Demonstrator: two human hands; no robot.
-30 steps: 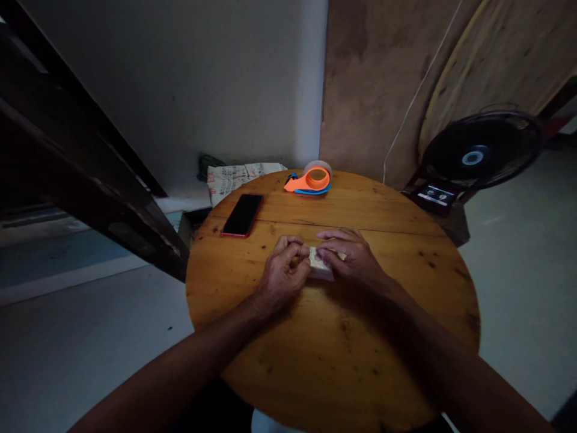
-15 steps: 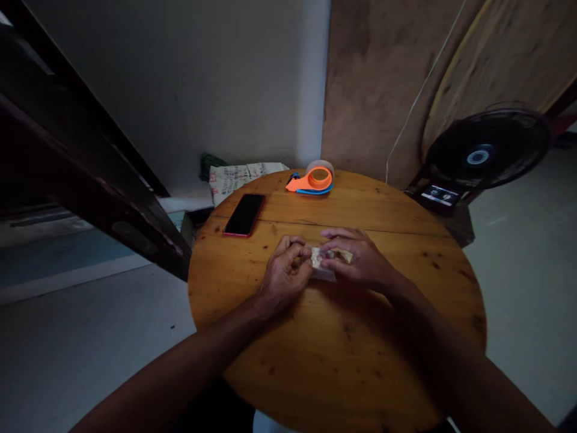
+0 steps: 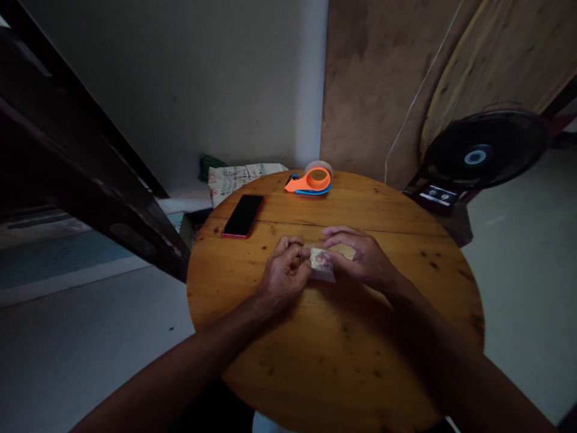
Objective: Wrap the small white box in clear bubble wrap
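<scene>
A small whitish box-like packet (image 3: pixel 323 272) with a pale patterned top is between my two hands, over the middle of the round wooden table. My left hand (image 3: pixel 286 269) pinches its left end between thumb and curled fingers. At the packet's right side is my right hand (image 3: pixel 357 255), its thumb by the patterned top and its fingers stretched out and apart from the thumb. Whether the right thumb touches the packet I cannot tell. The kind of packet is too small and dim to make out.
An orange and blue tape dispenser (image 3: pixel 311 182) with clear tape lies at the table's far edge. A phone with a red rim (image 3: pixel 243 215) lies at the left. Behind the table is a printed white sack (image 3: pixel 238 177). A black fan (image 3: pixel 478 156) stands at the right.
My right thumb and fingers have drawn apart and back a little, baring more of the packet's top. My left hand keeps its pinch. The camera has shifted slightly.
</scene>
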